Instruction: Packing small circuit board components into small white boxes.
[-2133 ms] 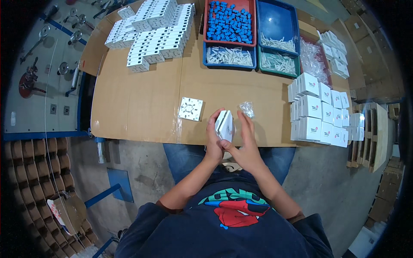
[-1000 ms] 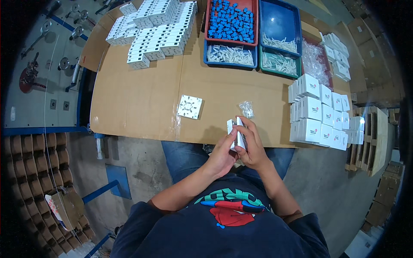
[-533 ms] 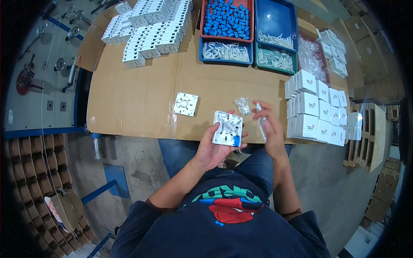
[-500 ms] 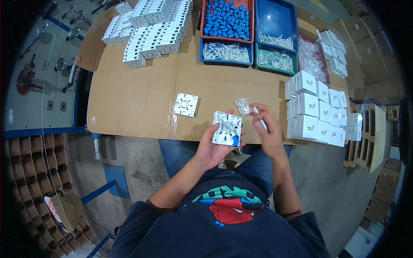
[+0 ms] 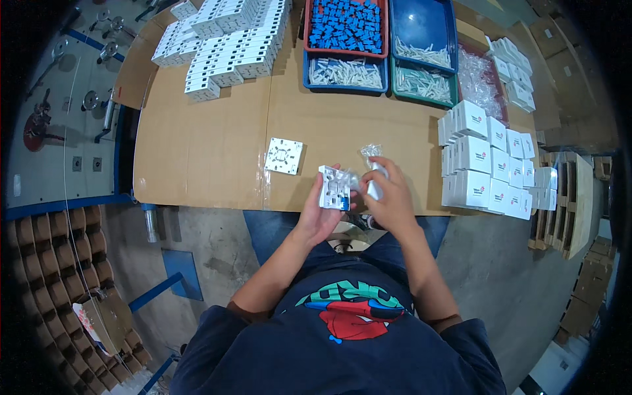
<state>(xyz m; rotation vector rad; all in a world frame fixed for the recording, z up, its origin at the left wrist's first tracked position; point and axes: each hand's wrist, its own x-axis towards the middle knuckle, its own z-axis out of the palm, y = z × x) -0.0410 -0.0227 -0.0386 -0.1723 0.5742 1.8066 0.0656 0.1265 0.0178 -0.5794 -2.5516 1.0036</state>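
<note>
My left hand is closed around a small white square plastic box, its open side facing up and a blue piece at its near corner. At the box's right edge a crumpled clear plastic bag sticks out, between my two hands. My right hand is closed on a small white plastic piece, close beside the bag; whether its fingers also grip the bag I cannot tell. Just beyond that hand another clear bag lies on the cardboard. A white square plate with slots lies further left.
Stacked white boxes stand at the far left of the cardboard-covered table. At the back are a red tray of blue pieces and blue and green trays of small white parts. White printed units are stacked at right.
My right hand has come left and nearer, up to the box. The box has tilted and shifted slightly left, and the clear bag that lay inside now sticks out at its right edge.
</note>
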